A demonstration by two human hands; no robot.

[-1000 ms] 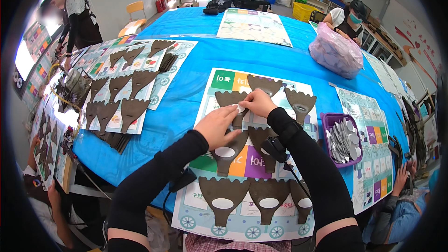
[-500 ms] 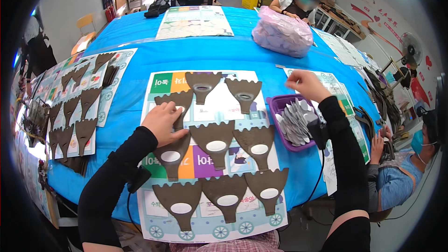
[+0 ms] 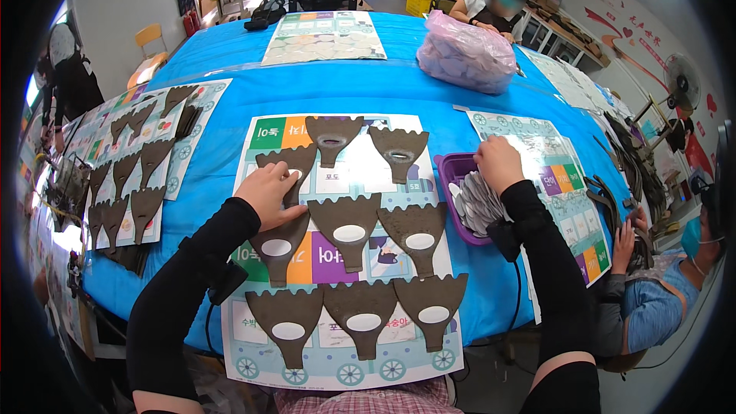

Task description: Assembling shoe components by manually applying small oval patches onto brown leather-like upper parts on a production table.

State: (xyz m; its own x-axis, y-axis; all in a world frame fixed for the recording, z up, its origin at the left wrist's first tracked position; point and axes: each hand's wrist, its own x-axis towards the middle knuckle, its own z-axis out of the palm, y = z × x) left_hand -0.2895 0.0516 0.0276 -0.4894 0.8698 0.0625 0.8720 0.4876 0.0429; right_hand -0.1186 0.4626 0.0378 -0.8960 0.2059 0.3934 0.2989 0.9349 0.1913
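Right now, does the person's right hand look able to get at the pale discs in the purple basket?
Probably yes: the right hand is at the purple basket, no lid shows, and many pale discs lie exposed.

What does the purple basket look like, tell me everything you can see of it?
The purple basket looks plastic, open-topped and roughly rectangular. It stands upright on the blue table cover, to the right of the brown pieces. Flat, pale grey discs are heaped inside. The right hand and forearm hide its right side; whether the fingers touch the basket can't be told.
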